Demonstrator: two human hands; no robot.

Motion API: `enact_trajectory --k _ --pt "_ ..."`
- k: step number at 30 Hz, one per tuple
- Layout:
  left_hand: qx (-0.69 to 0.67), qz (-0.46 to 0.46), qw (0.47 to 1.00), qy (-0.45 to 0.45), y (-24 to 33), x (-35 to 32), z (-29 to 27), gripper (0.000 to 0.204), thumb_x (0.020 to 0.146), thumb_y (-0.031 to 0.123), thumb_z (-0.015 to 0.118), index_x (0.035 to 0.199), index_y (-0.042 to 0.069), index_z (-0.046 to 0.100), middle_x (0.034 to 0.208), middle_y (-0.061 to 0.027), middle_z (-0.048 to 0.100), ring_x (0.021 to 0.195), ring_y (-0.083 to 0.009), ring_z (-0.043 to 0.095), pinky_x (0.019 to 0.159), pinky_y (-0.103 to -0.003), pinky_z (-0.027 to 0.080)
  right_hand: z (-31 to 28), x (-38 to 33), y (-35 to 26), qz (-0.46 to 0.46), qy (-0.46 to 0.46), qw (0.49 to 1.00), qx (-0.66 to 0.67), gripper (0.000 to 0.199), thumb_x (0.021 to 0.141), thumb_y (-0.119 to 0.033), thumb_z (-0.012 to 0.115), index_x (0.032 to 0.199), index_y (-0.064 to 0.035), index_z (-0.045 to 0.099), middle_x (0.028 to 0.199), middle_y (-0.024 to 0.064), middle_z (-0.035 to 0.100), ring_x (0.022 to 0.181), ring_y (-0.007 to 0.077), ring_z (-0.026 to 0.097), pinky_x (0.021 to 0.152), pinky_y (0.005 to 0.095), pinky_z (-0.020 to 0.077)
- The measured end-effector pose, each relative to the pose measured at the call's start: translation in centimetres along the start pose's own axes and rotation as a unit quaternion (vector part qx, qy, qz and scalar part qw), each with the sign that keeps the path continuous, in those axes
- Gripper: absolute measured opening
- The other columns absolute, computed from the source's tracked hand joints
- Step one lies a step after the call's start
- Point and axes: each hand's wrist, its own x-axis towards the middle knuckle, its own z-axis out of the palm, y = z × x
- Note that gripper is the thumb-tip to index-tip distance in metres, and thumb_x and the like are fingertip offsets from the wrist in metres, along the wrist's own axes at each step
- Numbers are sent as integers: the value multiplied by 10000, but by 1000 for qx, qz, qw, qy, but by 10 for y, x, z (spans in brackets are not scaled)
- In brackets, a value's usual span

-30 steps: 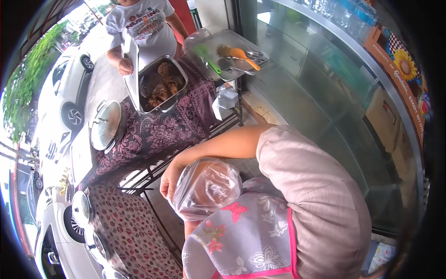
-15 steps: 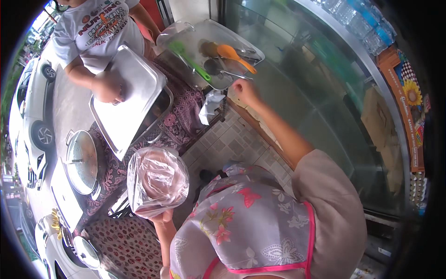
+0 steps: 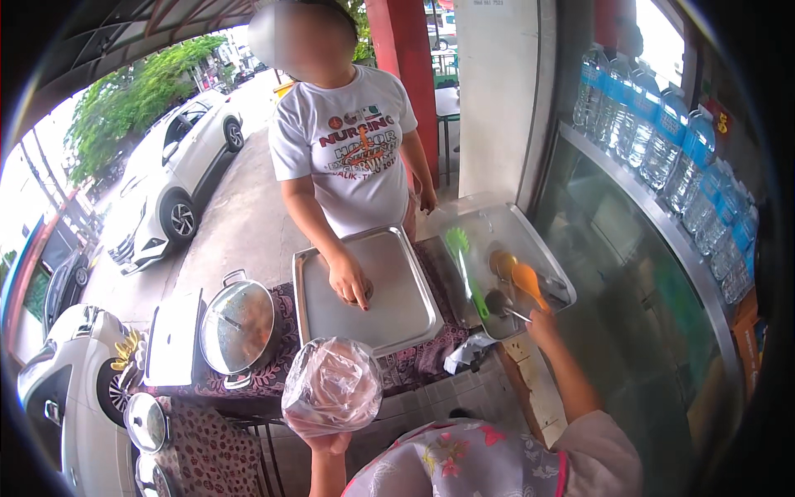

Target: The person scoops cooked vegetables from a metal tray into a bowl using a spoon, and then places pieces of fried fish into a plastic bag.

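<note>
My left hand [image 3: 321,437] supports a bowl [image 3: 333,385] covered in clear plastic from below, in front of the table. My right hand [image 3: 544,328] is closed at the handle end of a dark ladle [image 3: 498,302]. The ladle rests in a clear plastic tub [image 3: 542,240], beside a green spaghetti server [image 3: 467,273], an orange spoon [image 3: 527,282] and a brownish ladle [image 3: 501,262]. Across the table, another person's hand [image 3: 349,280] grips the knob of a rectangular metal lid [image 3: 389,302].
A glass-lidded pot [image 3: 239,327] stands left of the metal lid on the patterned tablecloth [image 3: 286,311]. Smaller lidded pots [image 3: 147,424] sit lower left. To the right is a glass display case [image 3: 629,290] topped with several water bottles [image 3: 658,137]. Parked cars [image 3: 170,178] stand beyond.
The view has tipped up, bringing in more of the other person and the street. My right hand has reached the ladle's handle. The metal lid, tilted before, now looks flatter.
</note>
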Motion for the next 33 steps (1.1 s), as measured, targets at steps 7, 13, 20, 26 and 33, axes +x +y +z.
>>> enact_trajectory --k 7,13,20,26,33 --pt "-295 1 934 200 -2 0 -19 620 818 531 437 1299 154 332 1330 -90 344 1174 -270 397 965 -490 344 -90 -20 -24 -96 -107 961 -235 229 686 -253 659 763 -46 601 760 133 612 743 300 596 653 411 457" --pt "-293 2 949 112 23 14 6 596 812 506 472 1271 137 379 1313 -75 371 1172 -270 395 985 -483 313 -144 -41 -29 -89 -148 962 -213 274 648 -263 702 735 -33 582 700 107 605 668 287 580 601 365 448" --pt "-233 50 966 97 35 3 -15 584 807 478 499 1270 139 387 1322 -67 369 1214 -246 347 1030 -464 235 -72 -60 -55 -162 -55 979 108 255 755 -218 639 837 6 550 751 126 606 687 224 594 602 326 448" --pt "-285 87 947 116 52 -29 -30 563 821 442 499 1251 94 395 1279 -97 410 1172 -258 398 1016 -448 275 -5 -70 -166 -324 -88 915 226 84 795 -103 563 865 -56 560 723 116 564 632 250 561 564 317 425" --pt "-199 86 960 177 65 -75 -54 455 873 361 434 1250 112 386 1274 -73 404 1178 -227 374 1020 -418 267 98 -34 -294 -516 -57 848 103 269 737 -66 572 992 -150 592 755 79 508 754 262 526 668 359 434"
